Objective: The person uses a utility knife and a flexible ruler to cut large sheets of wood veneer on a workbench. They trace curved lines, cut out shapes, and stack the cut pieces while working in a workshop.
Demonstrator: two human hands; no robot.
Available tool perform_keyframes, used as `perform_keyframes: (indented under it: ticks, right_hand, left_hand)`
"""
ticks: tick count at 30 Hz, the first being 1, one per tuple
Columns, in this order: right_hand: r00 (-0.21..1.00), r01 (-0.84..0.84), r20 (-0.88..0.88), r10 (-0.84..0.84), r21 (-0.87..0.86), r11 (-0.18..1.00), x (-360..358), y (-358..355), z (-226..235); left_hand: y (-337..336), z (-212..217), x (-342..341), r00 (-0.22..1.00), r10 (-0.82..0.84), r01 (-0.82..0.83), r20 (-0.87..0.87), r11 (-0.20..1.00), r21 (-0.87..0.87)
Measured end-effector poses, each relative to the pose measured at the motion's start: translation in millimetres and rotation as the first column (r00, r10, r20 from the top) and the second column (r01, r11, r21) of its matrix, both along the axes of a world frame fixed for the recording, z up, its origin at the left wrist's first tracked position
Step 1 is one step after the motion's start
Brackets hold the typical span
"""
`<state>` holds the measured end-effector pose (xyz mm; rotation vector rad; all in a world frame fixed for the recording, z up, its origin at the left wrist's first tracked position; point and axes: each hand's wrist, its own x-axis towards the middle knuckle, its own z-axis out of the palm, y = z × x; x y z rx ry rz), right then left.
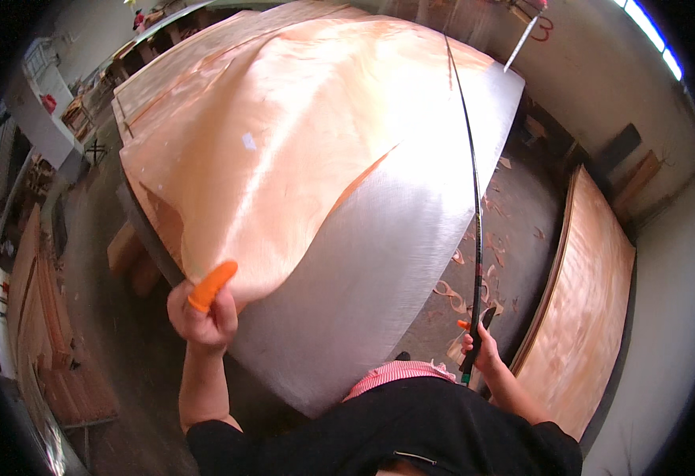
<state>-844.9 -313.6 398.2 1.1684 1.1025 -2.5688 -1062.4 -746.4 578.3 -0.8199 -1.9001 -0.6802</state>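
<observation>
Across the silver desk (363,270), a big thin wood sheet (284,151) is lying all humped up, and from my end of the feed that's the bit that worries me. My left grip (207,313) looks pinched on the sheet's near corner, by the desk's near-left edge, with an orange finger cover (214,285) sticking up over the wood. My right grip (484,355) is wrapped around a long dark rod (478,238) that runs up along the desk's right side. So, ways I can see this going south: tug that one corner hard and all the pull lands in one spot, so the sheet could split, maybe from the curled edge (359,185) over the desk's middle. Swing the rod left while the sheet's bunched like this and it might snag a ridge and tear it; swing it right and it could knock the wood stack (585,293) off to the desk's right. Footing's the other one imo: loose wood scraps (449,295) litter the floor between desk and stack, so a careless step there could slip.
</observation>
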Motion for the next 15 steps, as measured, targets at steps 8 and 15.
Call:
perform_keyframes:
  ticks: [8, 15]
  right_hand:
    - [0.996, 0.075, -0.056, -0.072, 0.055, 0.996, 7, 6, -3]
    - [0.993, 0.12, -0.019, -0.119, 0.266, 0.957, -1, 28, 22]
  left_hand:
    - [-12, -44, 76, 0.997, 0.044, -0.045, 0.059, 0.999, 0.026]
    - [-20, -98, 159, 0.926, 0.112, -0.196, 0.361, 0.959, 0.206]
